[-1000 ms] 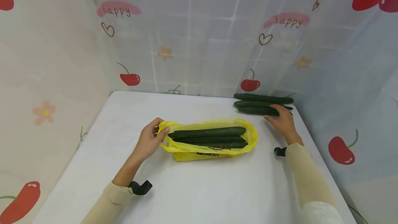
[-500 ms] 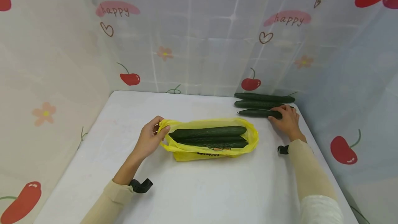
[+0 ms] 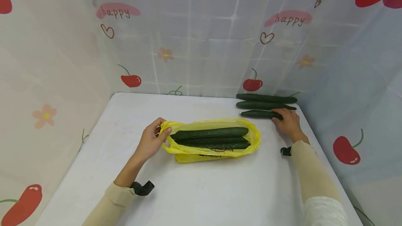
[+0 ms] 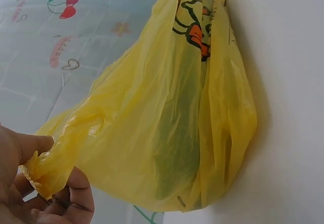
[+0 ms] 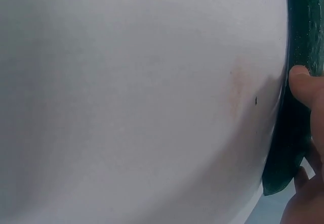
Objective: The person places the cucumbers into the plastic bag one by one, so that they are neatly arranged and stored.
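Observation:
My left hand (image 3: 150, 141) pinches the left end of a thin yellow plastic bag (image 3: 188, 158) between thumb and fingers. Its mouth gapes upward, and dark green cucumbers (image 3: 208, 134) lie lengthwise inside. The left wrist view shows the bunched plastic (image 4: 63, 166) held in the fingers, with green showing through the bag's side. At the back right, my right hand (image 3: 289, 125) grips the nearest cucumber (image 3: 257, 114) of three, hiding its right end. In the right wrist view, the thumb (image 5: 304, 85) lies along that cucumber (image 5: 304, 32), with fingers on the far side.
Two more cucumbers lie behind the gripped one, a middle one (image 3: 260, 105) and a back one (image 3: 263, 98) by the curtain. A white table (image 3: 201, 194) carries everything. Printed curtains (image 3: 207, 58) stand close behind and on both sides.
My right hand has closed round the nearest cucumber and drawn it slightly toward me, apart from the middle one. The left hand and bag have stayed in place.

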The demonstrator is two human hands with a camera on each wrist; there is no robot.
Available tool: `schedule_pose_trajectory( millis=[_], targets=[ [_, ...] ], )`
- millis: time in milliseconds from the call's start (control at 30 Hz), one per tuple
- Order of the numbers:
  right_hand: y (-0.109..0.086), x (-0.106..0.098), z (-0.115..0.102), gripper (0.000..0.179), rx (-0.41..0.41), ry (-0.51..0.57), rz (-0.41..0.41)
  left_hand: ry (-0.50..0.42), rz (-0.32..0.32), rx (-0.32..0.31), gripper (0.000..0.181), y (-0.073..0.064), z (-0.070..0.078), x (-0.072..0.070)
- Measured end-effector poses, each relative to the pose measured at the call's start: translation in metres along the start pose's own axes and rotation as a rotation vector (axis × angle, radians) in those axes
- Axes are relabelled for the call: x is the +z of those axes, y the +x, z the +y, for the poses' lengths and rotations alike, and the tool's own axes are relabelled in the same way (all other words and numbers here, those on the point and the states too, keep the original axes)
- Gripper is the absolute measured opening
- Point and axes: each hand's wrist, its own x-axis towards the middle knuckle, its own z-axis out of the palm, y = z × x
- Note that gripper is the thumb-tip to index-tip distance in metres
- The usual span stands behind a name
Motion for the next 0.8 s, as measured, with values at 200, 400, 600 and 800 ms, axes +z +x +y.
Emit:
schedule_pose_trajectory(
  millis=[200, 400, 600, 800],
  targets=[
    [-0.003, 0.002, 0.000, 0.043, -0.002, -0.007, -0.014, 0.007, -0.003, 0.009, 0.016, 0.002, 0.001, 0.001],
    [-0.008, 0.004, 0.003, 0.043, -0.004, 0.019, -0.007, -0.007, -0.010, 0.017, 0.016, 0.002, 0.001, 0.003],
    [-0.012, 0.004, 0.002, 0.043, -0.007, 0.045, 0.015, -0.011, -0.002, 0.018, 0.016, 0.002, -0.003, 0.005],
    [-0.015, -0.003, 0.000, 0.042, -0.008, 0.066, 0.041, -0.010, 0.016, 0.040, 0.016, 0.005, -0.002, 0.003]
  ],
)
